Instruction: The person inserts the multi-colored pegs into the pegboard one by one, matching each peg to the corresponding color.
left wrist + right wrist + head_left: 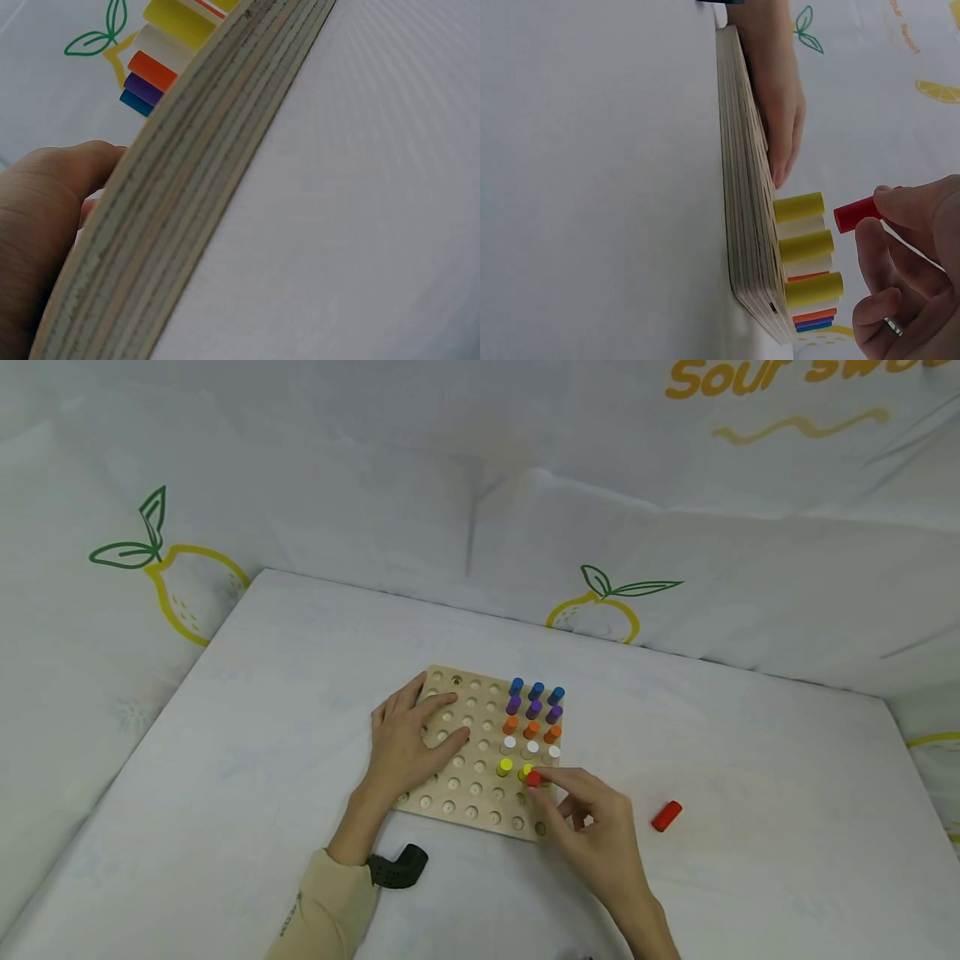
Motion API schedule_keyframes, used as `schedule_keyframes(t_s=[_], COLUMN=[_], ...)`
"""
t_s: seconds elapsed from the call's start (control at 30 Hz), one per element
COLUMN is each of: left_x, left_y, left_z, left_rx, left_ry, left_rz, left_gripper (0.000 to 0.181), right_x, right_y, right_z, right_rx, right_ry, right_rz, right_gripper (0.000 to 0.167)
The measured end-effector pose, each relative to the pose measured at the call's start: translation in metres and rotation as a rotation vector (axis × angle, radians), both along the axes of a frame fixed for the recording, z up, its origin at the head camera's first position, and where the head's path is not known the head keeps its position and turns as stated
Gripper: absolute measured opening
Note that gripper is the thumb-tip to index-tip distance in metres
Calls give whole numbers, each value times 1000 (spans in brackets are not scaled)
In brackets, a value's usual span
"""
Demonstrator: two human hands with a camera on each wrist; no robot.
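A wooden pegboard (pixel 487 801) with rows of round holes lies flat on the white surface. My left hand (pixel 408 739) rests on its left side, fingers and thumb spread over the holes. Between thumb and fingertips, my right hand (pixel 603 831) pinches a red peg (pixel 855 214), held tilted and apart from the board in the right wrist view. Upright pegs stand at the board's right: three blue (pixel 536 692), three purple (pixel 534 710), three orange (pixel 532 730), three white (pixel 530 749). The right wrist view shows three yellow pegs (pixel 806 246); my right hand hides one in the head view.
Another red peg (pixel 667 816) lies on its side on the white-covered table (pixel 765 860), right of my right hand. A black strap piece (pixel 399 867) sticks out from my left wrist. Behind the table hangs a white cloth (pixel 360 493) with lemon drawings.
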State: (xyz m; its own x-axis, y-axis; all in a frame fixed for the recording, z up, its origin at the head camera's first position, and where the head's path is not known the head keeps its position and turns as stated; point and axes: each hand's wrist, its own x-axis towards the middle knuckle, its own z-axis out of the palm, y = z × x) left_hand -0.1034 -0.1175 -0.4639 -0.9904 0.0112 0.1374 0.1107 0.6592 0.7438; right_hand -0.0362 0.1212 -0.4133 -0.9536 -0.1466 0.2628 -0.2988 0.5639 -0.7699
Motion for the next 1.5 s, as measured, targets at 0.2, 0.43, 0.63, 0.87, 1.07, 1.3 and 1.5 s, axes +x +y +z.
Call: schedule_keyframes(t_s=[0.2,0.43,0.63,0.87,1.07,1.3,1.5], left_x=[0,0,0,0,-1,-1,-1], left_y=[0,0,0,0,0,1,1], left_z=[0,0,0,-1,-1,-1,-1], left_rx=[-4,-6,-10,-16,-17,-13,-13], left_ry=[1,8,6,7,27,28,27], left_rz=[2,1,2,1,4,5,8], left_gripper=[51,51,51,52,51,51,50], right_x=[3,3,3,2,2,3,3], right_y=[-8,-14,-16,-18,-19,-21,-22], right_z=[-7,-14,-17,-19,-19,-20,-20], right_rx=[-22,-6,11,33,44,87,101], right_ry=[-58,-78,-105,-172,-177,-155,-183], right_rz=[52,80,99,82,67,49,36], right_gripper=[21,25,25,22,21,20,20])
